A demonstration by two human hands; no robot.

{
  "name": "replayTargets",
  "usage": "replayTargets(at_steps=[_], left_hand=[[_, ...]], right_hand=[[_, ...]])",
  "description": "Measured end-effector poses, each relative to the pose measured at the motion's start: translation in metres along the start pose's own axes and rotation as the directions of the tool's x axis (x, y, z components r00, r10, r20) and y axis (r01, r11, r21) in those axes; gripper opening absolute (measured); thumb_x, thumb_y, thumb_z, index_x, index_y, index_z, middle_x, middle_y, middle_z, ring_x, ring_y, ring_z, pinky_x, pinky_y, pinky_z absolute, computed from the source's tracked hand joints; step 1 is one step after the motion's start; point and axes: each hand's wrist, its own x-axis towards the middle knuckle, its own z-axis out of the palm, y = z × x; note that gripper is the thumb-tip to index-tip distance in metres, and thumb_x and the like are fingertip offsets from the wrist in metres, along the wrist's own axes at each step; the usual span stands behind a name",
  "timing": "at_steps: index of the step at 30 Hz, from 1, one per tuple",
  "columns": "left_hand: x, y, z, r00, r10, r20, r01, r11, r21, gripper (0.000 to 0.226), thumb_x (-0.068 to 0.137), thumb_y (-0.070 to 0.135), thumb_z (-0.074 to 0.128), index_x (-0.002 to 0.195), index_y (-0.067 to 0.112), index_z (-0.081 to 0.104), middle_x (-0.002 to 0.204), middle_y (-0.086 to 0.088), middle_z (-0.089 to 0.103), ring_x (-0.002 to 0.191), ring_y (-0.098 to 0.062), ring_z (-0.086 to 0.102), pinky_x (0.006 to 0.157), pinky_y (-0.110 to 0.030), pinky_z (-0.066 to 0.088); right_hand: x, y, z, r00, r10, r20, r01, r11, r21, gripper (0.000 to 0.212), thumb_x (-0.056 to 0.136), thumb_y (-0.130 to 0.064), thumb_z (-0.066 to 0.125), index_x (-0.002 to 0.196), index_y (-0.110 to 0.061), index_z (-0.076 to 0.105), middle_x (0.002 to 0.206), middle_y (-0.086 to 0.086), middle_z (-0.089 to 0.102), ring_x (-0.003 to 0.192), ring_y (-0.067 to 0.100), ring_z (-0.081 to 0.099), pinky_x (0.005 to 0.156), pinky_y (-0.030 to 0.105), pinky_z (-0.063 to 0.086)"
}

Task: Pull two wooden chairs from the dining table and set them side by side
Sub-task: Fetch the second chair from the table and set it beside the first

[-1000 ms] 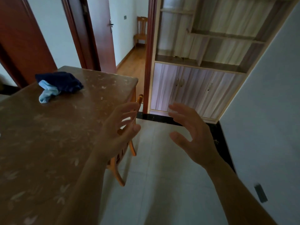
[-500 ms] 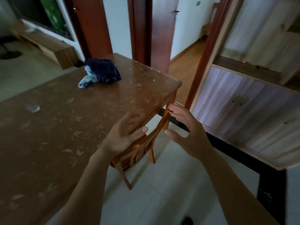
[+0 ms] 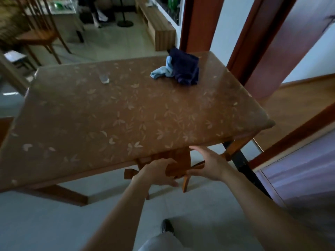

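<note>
The long brown leaf-patterned table (image 3: 126, 113) filled the frame's centre. Tucked under its near edge, lower centre, stood an orange-brown wooden chair (image 3: 178, 164). The left hand (image 3: 159, 173) lay curled on its back; the right hand (image 3: 208, 164) hovered spread beside it. Judged step: gripping the first chair. Next, both hands must close and draw it out.

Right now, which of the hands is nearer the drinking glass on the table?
Left. The left hand grips the chair back at the table's near edge, below the glass; the right hand hangs open further to the right.
</note>
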Motion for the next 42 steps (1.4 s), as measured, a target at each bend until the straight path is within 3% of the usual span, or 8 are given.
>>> replayTargets(at_steps=[4,8,13,18,24,31,35,42], left_hand=[[0.020,0.004,0.013,0.983,-0.157,0.097,0.145,0.982,0.119,0.065,0.083,0.049,0.080,0.140,0.043,0.050,0.132,0.010,0.065,0.111,-0.018,0.067,0.099,-0.045,0.053],[0.016,0.002,0.020,0.983,-0.185,0.003,0.183,0.974,0.133,0.049,0.089,0.028,0.064,0.131,0.051,0.057,0.111,0.016,0.069,0.102,-0.016,0.069,0.088,-0.037,0.054],[0.000,0.000,0.025,0.968,-0.143,-0.208,0.189,0.956,0.223,0.029,0.097,0.045,0.059,0.126,0.050,0.065,0.114,0.017,0.075,0.102,-0.016,0.071,0.081,-0.035,0.052],[0.001,-0.001,0.025,0.960,-0.161,-0.229,0.212,0.952,0.220,0.022,0.098,0.051,0.062,0.119,0.048,0.065,0.106,0.014,0.075,0.093,-0.015,0.071,0.072,-0.031,0.047],[-0.003,-0.008,0.023,0.966,-0.026,-0.256,0.100,0.954,0.281,0.029,0.102,0.056,0.053,0.127,0.047,0.065,0.108,0.016,0.077,0.091,-0.013,0.072,0.079,-0.033,0.055],[-0.004,-0.007,0.005,0.937,0.142,-0.319,-0.035,0.947,0.318,0.016,0.103,0.043,0.057,0.113,0.041,0.068,0.079,0.014,0.078,0.070,-0.007,0.069,0.060,-0.025,0.041],[-0.015,-0.006,0.011,0.924,0.205,-0.322,-0.080,0.929,0.362,0.019,0.100,0.039,0.062,0.117,0.042,0.069,0.084,0.013,0.076,0.066,-0.013,0.066,0.057,-0.027,0.037],[-0.059,0.012,0.056,0.927,0.210,-0.312,-0.075,0.916,0.394,0.030,0.100,0.044,0.060,0.130,0.041,0.065,0.099,0.012,0.078,0.080,-0.015,0.072,0.064,-0.028,0.040]], right_hand=[[0.023,0.024,0.007,0.988,-0.019,0.151,0.031,0.996,-0.079,0.107,0.057,-0.088,0.068,0.148,-0.044,0.032,0.153,-0.009,0.046,0.136,0.018,0.046,0.102,0.035,0.041],[0.031,0.036,0.012,0.953,-0.120,0.280,0.211,0.923,-0.323,0.093,0.069,-0.078,0.068,0.147,-0.037,0.038,0.132,-0.005,0.064,0.117,0.021,0.062,0.096,0.040,0.050],[0.045,0.039,0.007,0.928,-0.149,0.341,0.304,0.832,-0.465,0.051,0.088,-0.060,0.062,0.136,-0.046,0.053,0.113,-0.007,0.072,0.102,0.019,0.068,0.082,0.038,0.055],[0.045,0.043,0.005,0.922,-0.190,0.338,0.340,0.815,-0.470,0.040,0.092,-0.058,0.059,0.131,-0.050,0.057,0.103,-0.008,0.075,0.095,0.019,0.070,0.082,0.040,0.057],[0.041,0.044,0.004,0.918,-0.247,0.311,0.369,0.820,-0.437,0.031,0.097,-0.047,0.057,0.128,-0.045,0.061,0.097,-0.009,0.077,0.086,0.015,0.072,0.080,0.038,0.057],[0.035,0.036,-0.011,0.945,-0.287,0.155,0.326,0.840,-0.434,0.032,0.095,-0.047,0.060,0.126,-0.039,0.063,0.096,-0.009,0.075,0.088,0.014,0.071,0.079,0.036,0.055],[0.013,0.033,-0.009,0.950,-0.288,0.123,0.313,0.852,-0.419,0.029,0.092,-0.051,0.064,0.118,-0.039,0.066,0.093,-0.012,0.075,0.085,0.011,0.070,0.079,0.035,0.055],[-0.058,0.039,0.016,0.950,-0.293,0.106,0.311,0.878,-0.363,0.034,0.093,-0.049,0.064,0.123,-0.033,0.066,0.096,-0.012,0.076,0.084,0.007,0.070,0.082,0.034,0.056]])
